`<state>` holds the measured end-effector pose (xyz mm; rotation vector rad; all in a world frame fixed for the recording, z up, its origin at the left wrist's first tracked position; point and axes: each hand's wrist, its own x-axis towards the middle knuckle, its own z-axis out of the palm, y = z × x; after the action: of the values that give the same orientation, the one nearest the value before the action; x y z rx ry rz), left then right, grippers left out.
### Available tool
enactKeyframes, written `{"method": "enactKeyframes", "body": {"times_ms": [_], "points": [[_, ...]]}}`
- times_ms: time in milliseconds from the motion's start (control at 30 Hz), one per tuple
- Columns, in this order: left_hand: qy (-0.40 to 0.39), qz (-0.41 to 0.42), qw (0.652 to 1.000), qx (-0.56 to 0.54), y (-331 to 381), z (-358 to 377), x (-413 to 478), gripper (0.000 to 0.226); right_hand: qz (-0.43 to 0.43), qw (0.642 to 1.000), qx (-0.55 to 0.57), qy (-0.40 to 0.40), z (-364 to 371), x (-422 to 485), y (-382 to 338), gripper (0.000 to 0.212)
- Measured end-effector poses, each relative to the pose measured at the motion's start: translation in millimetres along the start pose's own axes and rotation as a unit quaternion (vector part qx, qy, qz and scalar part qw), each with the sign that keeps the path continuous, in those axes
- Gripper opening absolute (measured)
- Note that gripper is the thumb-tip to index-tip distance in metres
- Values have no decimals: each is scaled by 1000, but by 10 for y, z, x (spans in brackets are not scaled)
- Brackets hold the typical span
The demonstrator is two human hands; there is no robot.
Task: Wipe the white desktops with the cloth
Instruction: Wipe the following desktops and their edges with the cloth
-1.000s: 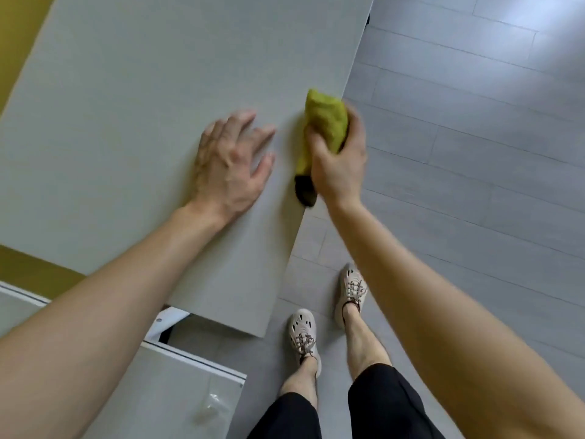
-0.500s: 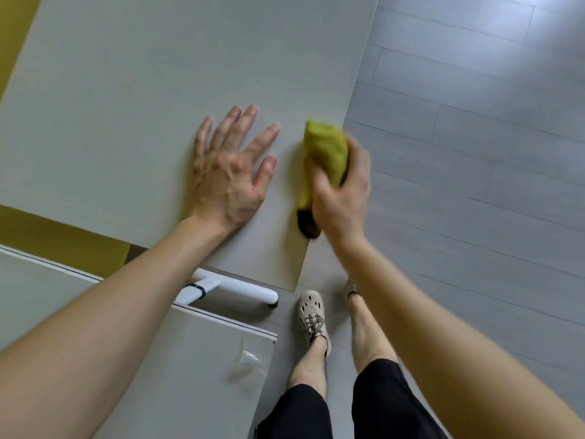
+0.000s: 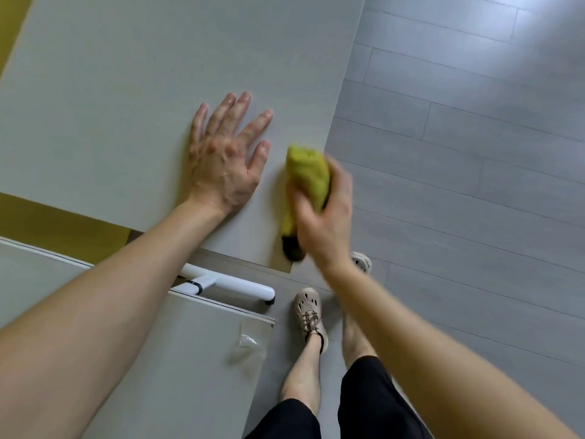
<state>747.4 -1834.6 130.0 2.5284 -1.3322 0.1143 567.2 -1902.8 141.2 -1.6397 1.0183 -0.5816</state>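
Bunched yellow-green cloth (image 3: 308,175) with dark end, gripped by right hand (image 3: 326,217), on white desktop (image 3: 142,90)

The right hand (image 3: 326,217) is smeared by blur, its outline soft, and it covers part of the yellow-green cloth (image 3: 307,172). Just below its wrist, one beige shoe (image 3: 361,263) shows only a sliver. Beyond the left hand (image 3: 224,166), the desk (image 3: 126,90) runs off the top and left edges.
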Motion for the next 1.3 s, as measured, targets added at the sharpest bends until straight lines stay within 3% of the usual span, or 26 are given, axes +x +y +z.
{"method": "enactKeyframes", "body": {"times_ms": [133,300,433,567,700,767,800,867,900,933,1000,1167,1300], "points": [[2,0,1000,-3,-15,19,0,51,37,997,0,65,103,991,-174,60],[7,7,1000,0,-11,28,13,49,58,993,16,101,222,208,-76,62],[1,1,1000,-13,-6,-3,-1,49,33,999,-22,-30,-33,-769,3,68],[-42,-13,999,-18,49,-88,8,49,23,970,-148,-189,-597,-751,-51,68],[-150,-66,986,-27,173,-249,83,50,67,950,-222,-212,-1175,-493,-413,65],[-235,-104,958,-124,413,-592,63,42,53,950,-210,-226,-1386,-423,-649,58],[-274,-132,924,-233,568,-820,0,38,44,947,-204,-243,-1468,-400,-782,57],[-316,-173,816,-453,856,-1262,-279,42,20,936,-200,-291,-1576,-344,-1059,55],[-313,-173,785,-505,933,-1445,-454,50,5,929,-201,-312,-1605,-313,-1190,55],[-309,-166,780,-519,986,-1604,-620,60,-9,923,-202,-328,-1624,-282,-1303,55],[-265,-163,799,-514,1044,-1799,-857,69,-49,913,-210,-345,-1631,-220,-1519,60],[-96,-216,869,-435,1024,-2077,-765,36,-154,872,-259,-386,-1577,9,-1913,59],[-24,-220,904,-365,874,-2177,-613,21,-195,862,-274,-379,-1434,436,-2068,64]]}}
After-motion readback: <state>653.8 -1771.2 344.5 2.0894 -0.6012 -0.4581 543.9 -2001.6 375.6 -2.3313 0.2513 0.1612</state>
